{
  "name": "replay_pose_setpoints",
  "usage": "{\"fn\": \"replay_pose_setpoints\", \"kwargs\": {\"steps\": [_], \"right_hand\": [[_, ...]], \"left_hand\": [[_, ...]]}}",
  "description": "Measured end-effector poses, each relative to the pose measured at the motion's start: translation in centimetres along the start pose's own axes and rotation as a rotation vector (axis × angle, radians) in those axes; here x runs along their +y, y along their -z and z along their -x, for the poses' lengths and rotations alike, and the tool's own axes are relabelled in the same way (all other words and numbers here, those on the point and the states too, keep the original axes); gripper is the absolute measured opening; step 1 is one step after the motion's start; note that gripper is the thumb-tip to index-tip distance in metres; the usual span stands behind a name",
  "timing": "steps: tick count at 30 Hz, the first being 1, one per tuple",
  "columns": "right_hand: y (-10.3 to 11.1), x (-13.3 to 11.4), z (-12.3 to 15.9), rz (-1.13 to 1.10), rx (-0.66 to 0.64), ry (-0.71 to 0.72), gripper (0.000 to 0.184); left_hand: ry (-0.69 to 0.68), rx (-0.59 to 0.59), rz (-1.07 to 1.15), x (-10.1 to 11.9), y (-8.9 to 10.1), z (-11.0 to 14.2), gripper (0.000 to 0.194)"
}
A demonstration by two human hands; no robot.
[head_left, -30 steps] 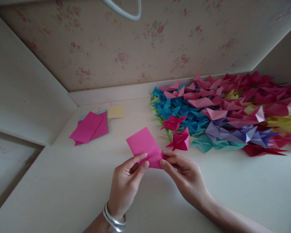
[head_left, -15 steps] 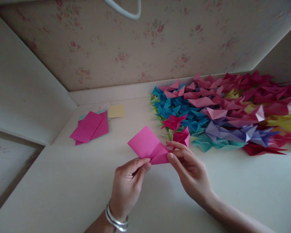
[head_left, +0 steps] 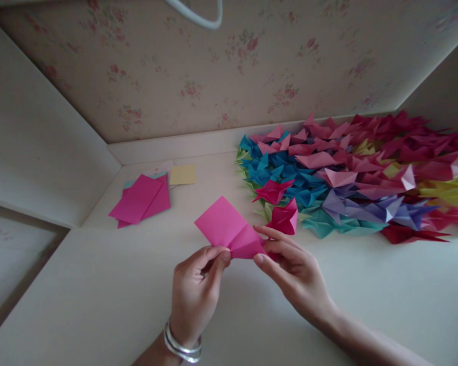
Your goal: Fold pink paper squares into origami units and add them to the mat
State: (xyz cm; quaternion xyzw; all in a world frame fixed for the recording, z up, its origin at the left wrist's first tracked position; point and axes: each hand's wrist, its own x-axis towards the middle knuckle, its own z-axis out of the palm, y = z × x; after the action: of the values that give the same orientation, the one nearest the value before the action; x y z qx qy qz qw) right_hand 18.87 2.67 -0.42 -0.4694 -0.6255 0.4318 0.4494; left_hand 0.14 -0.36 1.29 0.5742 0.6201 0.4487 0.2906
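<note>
In the middle of the white surface, a bright pink paper with a fold in it is held between two hands. The left hand pinches its bottom edge with the thumb and pointer finger. The right hand holds its right end, with the thumb at the lower edge. Two shiny bangles go around the left wrist. Just past the right hand sit two dark pink folded shapes, at the edge of a big pile of folded papers in blue, pink, purple and yellow. Far to the left lie flat pink sheets, beside a small yellow sheet.
</note>
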Motion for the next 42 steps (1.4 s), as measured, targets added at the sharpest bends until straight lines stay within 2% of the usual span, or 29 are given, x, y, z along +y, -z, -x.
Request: {"fn": "replay_pose_setpoints", "kwargs": {"steps": [3, 6, 8, 10, 16, 20, 27, 34, 39, 42], "right_hand": [[0.2, 0.1, 0.1, 0.019, -0.026, 0.052, 0.008], [0.4, 0.2, 0.1, 0.041, -0.007, 0.092, 0.006], [0.6, 0.1, 0.0, 0.044, 0.009, 0.117, 0.007], [0.8, -0.1, 0.0, 0.03, 0.009, 0.138, 0.01], [1.0, -0.2, 0.0, 0.035, -0.026, 0.153, 0.011], [0.9, -0.2, 0.1, 0.048, -0.018, 0.109, 0.008], [0.5, -0.5, -0.2, -0.018, -0.008, -0.002, 0.025], [-0.1, -0.6, 0.3, -0.208, -0.024, -0.1, 0.023], [-0.4, -0.7, 0.4, -0.23, -0.025, -0.119, 0.026], [-0.5, -0.6, 0.4, -0.233, -0.01, -0.131, 0.026]], "left_hand": [[-0.013, 0.0, 0.019, -0.1, 0.1, 0.0, 0.013], [-0.123, -0.074, 0.029, -0.2, 0.2, -0.2, 0.007], [-0.201, -0.112, 0.053, -0.3, 0.1, -0.2, 0.014], [-0.247, -0.099, 0.059, -0.4, 0.0, -0.3, 0.022], [-0.31, -0.064, 0.072, -0.4, 0.0, -0.3, 0.027], [-0.199, -0.069, 0.098, 0.0, 0.2, -0.4, 0.021], [0.064, -0.108, 0.209, 0.1, 0.2, -0.4, 0.01], [0.295, -0.079, 0.327, -0.8, 0.0, 0.0, 0.024], [0.376, -0.053, 0.45, -0.9, -0.4, 0.2, 0.031], [0.386, -0.028, 0.559, -0.7, -0.6, 0.1, 0.045]]}}
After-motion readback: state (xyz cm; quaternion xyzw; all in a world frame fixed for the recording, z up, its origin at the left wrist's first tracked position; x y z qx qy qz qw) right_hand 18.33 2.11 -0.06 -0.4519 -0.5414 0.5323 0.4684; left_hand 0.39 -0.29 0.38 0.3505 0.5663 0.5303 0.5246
